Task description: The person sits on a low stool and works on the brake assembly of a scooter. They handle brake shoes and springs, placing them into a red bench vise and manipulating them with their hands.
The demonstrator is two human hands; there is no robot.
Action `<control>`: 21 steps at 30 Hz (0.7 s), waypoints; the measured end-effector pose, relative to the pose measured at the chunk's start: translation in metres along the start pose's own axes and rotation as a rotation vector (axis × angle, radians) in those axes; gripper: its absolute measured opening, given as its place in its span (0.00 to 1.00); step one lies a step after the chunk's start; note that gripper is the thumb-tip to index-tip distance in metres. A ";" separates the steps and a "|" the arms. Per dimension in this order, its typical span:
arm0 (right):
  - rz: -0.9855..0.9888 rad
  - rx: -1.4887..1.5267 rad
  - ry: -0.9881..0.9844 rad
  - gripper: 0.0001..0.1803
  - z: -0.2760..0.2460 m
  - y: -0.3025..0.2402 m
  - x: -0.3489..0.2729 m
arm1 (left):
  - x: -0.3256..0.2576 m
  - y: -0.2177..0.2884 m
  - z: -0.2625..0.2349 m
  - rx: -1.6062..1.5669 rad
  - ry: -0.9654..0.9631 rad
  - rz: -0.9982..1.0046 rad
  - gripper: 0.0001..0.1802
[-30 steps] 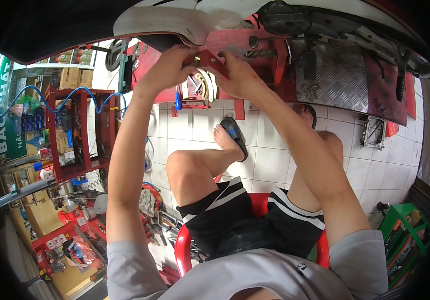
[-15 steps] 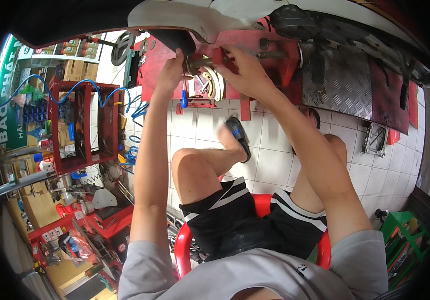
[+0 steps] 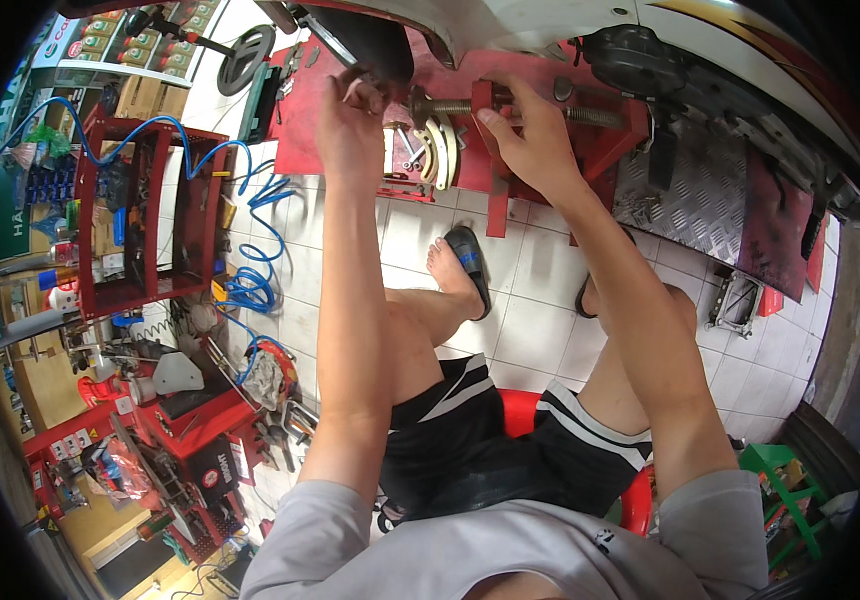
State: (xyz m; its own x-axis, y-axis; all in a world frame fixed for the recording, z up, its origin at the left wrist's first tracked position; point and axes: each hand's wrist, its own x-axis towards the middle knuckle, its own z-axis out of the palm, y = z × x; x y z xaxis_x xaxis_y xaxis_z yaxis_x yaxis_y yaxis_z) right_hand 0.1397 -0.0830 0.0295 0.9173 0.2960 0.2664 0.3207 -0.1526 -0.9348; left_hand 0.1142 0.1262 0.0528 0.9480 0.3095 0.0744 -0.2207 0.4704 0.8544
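Note:
My right hand [image 3: 530, 135] is wrapped over the upright red metal jaw [image 3: 485, 125] of a wheel clamp on the red bench. A threaded screw rod [image 3: 445, 106] passes through that jaw, its rounded end pointing left. My left hand [image 3: 355, 100] is raised left of the rod's end, close to the black tire [image 3: 380, 50]. Its fingers are curled together, and whatever they may hold cannot be made out. Below the rod lie curved, pale brake shoes [image 3: 440, 150] and a few small metal parts, in a red tray [image 3: 405, 188].
Overhead hangs a motorbike's white bodywork [image 3: 510, 25] with a black engine cover [image 3: 635, 65]. To the right is a patterned metal plate [image 3: 690, 200]. A coiled blue air hose [image 3: 250, 290] runs by a red shelf cart [image 3: 150, 210] on the left. I sit on a red stool [image 3: 520, 412].
My left hand has come away from the rod's end and curled up near the tire. My right hand stays at the red jaw. The view has shifted, and the blue-handled tool no longer shows.

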 end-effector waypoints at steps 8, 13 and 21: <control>-0.035 0.047 -0.004 0.20 0.003 0.007 0.002 | 0.000 -0.008 -0.001 0.018 -0.032 -0.030 0.22; -0.020 0.075 -0.017 0.20 0.006 0.005 0.003 | -0.002 -0.011 -0.004 0.450 0.045 -0.032 0.21; -0.050 0.048 -0.009 0.20 0.004 0.008 0.004 | -0.002 -0.007 -0.001 0.370 -0.018 0.024 0.23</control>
State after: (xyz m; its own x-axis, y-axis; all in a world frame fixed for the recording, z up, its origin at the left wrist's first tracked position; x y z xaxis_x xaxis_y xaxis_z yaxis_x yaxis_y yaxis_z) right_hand 0.1446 -0.0790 0.0215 0.8981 0.3107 0.3114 0.3545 -0.0923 -0.9305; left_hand 0.1138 0.1231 0.0465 0.9481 0.3010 0.1026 -0.1478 0.1316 0.9802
